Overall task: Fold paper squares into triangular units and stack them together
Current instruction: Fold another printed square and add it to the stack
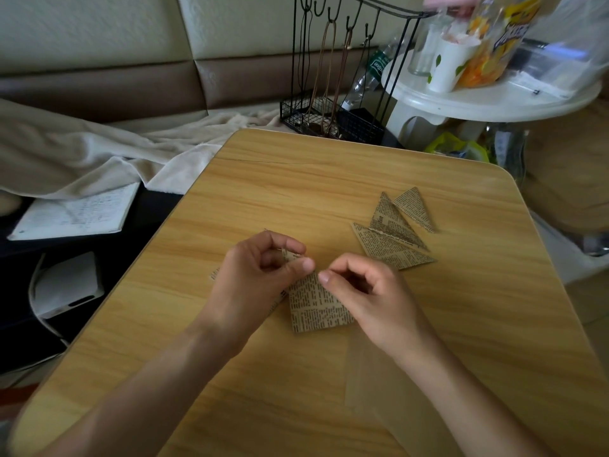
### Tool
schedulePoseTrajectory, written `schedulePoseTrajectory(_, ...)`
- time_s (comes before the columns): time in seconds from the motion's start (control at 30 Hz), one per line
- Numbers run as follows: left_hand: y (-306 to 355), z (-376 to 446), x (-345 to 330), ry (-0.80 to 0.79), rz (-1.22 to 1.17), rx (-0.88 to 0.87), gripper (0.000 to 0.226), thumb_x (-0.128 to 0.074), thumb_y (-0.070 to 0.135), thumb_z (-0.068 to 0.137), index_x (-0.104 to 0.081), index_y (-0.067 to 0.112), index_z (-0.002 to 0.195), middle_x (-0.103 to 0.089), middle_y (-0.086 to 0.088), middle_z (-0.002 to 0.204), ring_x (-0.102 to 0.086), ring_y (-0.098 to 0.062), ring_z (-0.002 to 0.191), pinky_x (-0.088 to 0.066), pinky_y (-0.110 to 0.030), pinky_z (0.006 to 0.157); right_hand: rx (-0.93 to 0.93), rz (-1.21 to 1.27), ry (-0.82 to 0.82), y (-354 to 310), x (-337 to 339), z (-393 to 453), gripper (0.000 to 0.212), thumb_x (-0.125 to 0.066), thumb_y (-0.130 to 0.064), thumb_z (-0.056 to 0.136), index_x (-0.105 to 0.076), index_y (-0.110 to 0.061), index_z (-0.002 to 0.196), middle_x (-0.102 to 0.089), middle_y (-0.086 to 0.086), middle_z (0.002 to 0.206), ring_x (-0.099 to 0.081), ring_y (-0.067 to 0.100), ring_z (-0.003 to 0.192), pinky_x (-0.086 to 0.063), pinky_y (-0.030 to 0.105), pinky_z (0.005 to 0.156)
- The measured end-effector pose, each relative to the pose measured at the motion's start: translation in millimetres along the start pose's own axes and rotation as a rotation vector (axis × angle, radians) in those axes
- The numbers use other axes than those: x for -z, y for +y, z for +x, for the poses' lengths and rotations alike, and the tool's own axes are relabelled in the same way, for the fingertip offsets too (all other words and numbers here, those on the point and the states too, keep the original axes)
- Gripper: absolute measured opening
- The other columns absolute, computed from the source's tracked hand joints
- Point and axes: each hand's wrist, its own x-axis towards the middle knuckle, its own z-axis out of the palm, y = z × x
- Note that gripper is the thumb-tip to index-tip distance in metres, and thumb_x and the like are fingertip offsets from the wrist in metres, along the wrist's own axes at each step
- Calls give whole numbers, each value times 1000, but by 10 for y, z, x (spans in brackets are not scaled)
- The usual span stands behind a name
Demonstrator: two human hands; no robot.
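your paper square (316, 306) sits dead centre of the frame on the surface (362, 166), its top corner lifted and pointing toward the upper frame, the body running down from both grips. your left hand (260, 275) curls in from the left and pinches that corner; your right hand (365, 291) curls in from the right, fingertips meeting the same peak, so both are equally near. wrists are angled inward, knuckles up. the crease likely gets pressed next, i'd say. folded triangular units (395, 232) lie overlapping, near, at centre right, apart from both hands.
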Motion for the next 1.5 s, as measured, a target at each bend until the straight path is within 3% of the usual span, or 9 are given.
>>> schedulePoseTrajectory(0.07,9,-2,0,27,-44,12,28,-83,27,77,-72,20,101,-76,-11,81,-67,-21,74,-55,-27,63,-25,16,19,-14,1,1,21,-70,-25,98,-70,-17,78,-57,9,66,-48,11,61,-40,37,59)
schedulePoseTrajectory(0.17,26,8,30,53,-118,25,27,-78,17,86,-67,14,111,-80,-9,92,-73,-24,85,-59,-25,70,-30,2,26,-40,-6,-1,23,-70,-25,98,-69,-18,76,-52,0,60,-46,7,58,-38,30,56)
schedulePoseTrajectory(0.47,71,-1,42,10,-141,35,25,-74,20,92,-66,15,115,-79,-10,96,-71,-25,88,-57,-49,89,-18,-33,4,-71,-30,-16,24,-67,-22,100,-67,-16,77,-46,-11,55,-39,6,51,-31,22,50)
schedulePoseTrajectory(0.67,60,-3,20,14,-88,52,36,-84,16,81,-67,18,113,-73,-5,80,-67,-15,73,-57,-29,71,-41,-49,27,-87,-57,-12,20,-67,-22,99,-68,-18,80,-49,-9,57,-43,6,53,-34,25,51)
schedulePoseTrajectory(0.83,75,-12,-13,-15,-93,33,30,-84,13,81,-70,12,107,-67,-12,81,-57,-19,70,-51,-23,66,-37,-52,105,-100,-134,-4,20,-70,-25,98,-66,-18,80,-48,-14,56,-42,2,53,-32,20,51)
schedulePoseTrajectory(1.17,69,-4,-86,10,-148,13,17,-74,12,92,-68,7,107,-79,-12,92,-65,-22,85,-51,-40,82,-65,-98,122,-148,-85,0,18,-70,-31,97,-69,-20,83,-54,-12,62,-47,5,59,-37,26,59)
schedulePoseTrajectory(1.27,62,4,-92,-18,-144,25,25,-77,19,90,-66,8,109,-77,-10,92,-63,-20,85,-51,-36,80,-60,-86,141,-152,-53,16,19,-70,-30,97,-68,-19,82,-52,-14,60,-46,5,59,-36,28,60)
schedulePoseTrajectory(1.37,49,7,-108,-24,-95,13,18,-76,19,91,-71,4,97,-65,-1,77,-56,-21,79,-48,-35,76,-52,-83,145,-140,-46,32,17,-71,-30,97,-70,-20,83,-54,-17,60,-47,3,59,-36,25,60)
schedulePoseTrajectory(1.5,99,-21,-135,-18,-91,25,12,-74,19,93,-70,9,86,-61,-4,78,-53,-20,77,-46,-33,73,-68,-54,162,-145,-65,37,15,-71,-33,96,-70,-22,85,-60,-16,65,-51,0,60,-39,19,58)
